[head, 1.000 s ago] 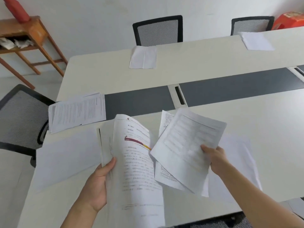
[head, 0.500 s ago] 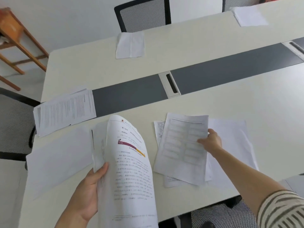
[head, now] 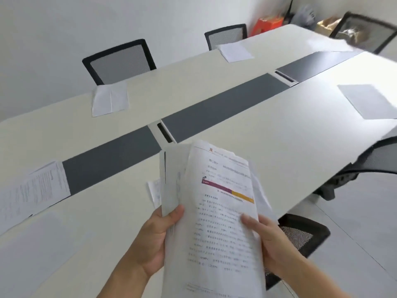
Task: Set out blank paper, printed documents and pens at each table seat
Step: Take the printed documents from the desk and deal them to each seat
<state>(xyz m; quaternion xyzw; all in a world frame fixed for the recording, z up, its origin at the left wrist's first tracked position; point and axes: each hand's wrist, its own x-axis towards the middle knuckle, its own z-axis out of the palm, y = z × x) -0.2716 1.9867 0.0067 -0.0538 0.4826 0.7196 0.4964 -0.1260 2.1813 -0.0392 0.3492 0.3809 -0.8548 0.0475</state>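
Note:
I hold a stack of printed documents (head: pixel 217 222) upright over the near edge of the white table (head: pixel 247 130). My left hand (head: pixel 154 239) grips the stack's left edge, thumb on top. My right hand (head: pixel 266 237) clasps its right edge, fingers blurred on the top page. Printed sheets (head: pixel 34 190) lie at the left end seat, with a blank sheet (head: pixel 38 250) beside them. Blank paper (head: pixel 109 97) lies at the far left seat, more blank paper (head: pixel 235 52) at the far right seat, and a blank sheet (head: pixel 369 100) on the near right side. A printed sheet's edge (head: pixel 155 191) peeks out behind the stack. No pens are visible.
A dark grey strip (head: pixel 214 112) with cable slots runs down the table's middle. Black mesh chairs (head: pixel 120 61) stand along the far side, another chair (head: pixel 373 164) at the near right, one (head: pixel 300 237) under my right hand. Boxes (head: pixel 268 24) crowd the back corner.
My right hand let go of the printed sheet on the table and came back onto the stack's right edge. My view swung to the right along the table.

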